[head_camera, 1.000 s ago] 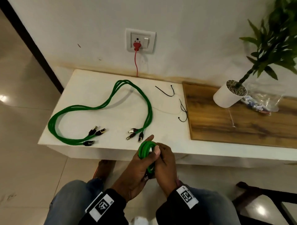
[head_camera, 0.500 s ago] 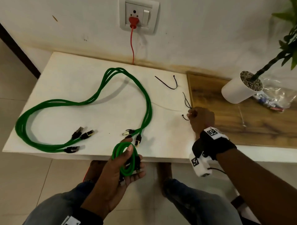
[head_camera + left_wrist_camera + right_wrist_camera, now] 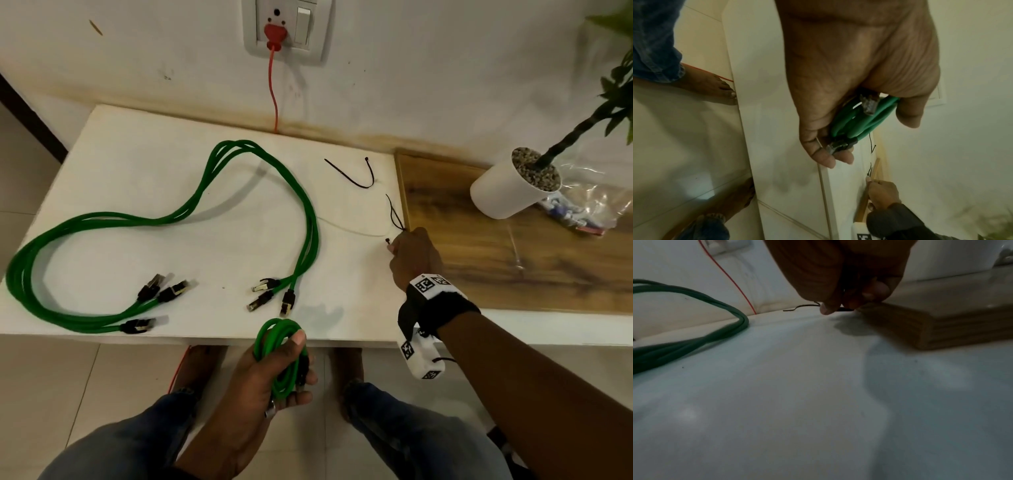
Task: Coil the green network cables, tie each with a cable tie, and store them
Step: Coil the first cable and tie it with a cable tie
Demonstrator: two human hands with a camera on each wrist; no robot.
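My left hand (image 3: 274, 373) grips a small coiled green cable (image 3: 279, 342) in front of the white table's (image 3: 102, 144) near edge; its black plugs (image 3: 840, 145) lie against my fingers (image 3: 824, 155). Several uncoiled green network cables (image 3: 308, 219) lie looped across the table. My right hand (image 3: 411, 253) is at the edge of the wooden board (image 3: 479, 240), its fingers pinching a black cable tie (image 3: 394, 216) that lies on the table, as the right wrist view shows (image 3: 844, 309). A second black cable tie (image 3: 356, 178) lies further back.
A white plant pot (image 3: 507, 188) and a clear plastic bag (image 3: 589, 209) sit on the wooden board at the right. A red cord (image 3: 272, 92) runs from the wall socket (image 3: 284, 27) down behind the table. My feet are on the tiled floor below.
My right hand has left the coil and reached out to the cable tie by the wooden board. The left hand alone now holds the coil, a little lower.
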